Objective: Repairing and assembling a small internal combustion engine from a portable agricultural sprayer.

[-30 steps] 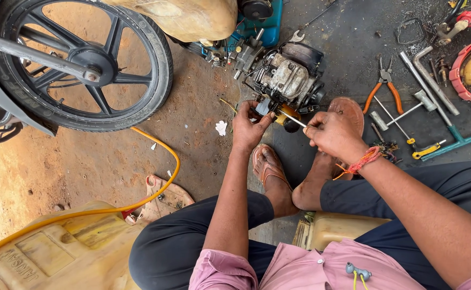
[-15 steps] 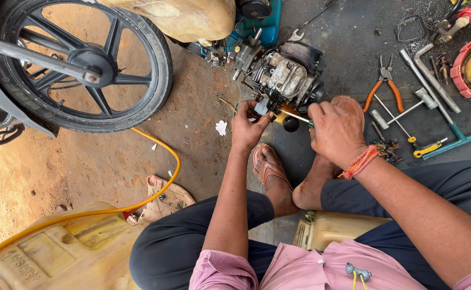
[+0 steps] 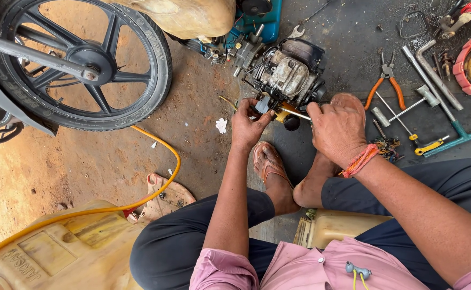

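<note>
L hand [image 3: 248, 124] grips the carburetor [image 3: 289, 75] at its near edge; R hand [image 3: 338, 128] is closed on a screwdriver [image 3: 292, 113], tip toward carb. Pliers [image 3: 386, 86] right of carb, wheel [image 3: 80, 64] left.

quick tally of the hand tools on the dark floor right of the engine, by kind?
Orange-handled pliers: 1
Grey metal T-handle wrenches: 2
Yellow-handled small tool: 1
Long bent grey metal bar: 1
Teal-handled long tool: 1
Total: 6

The right hand holds a thin metal rod at the grey engine part; the left hand steadies it.
</note>
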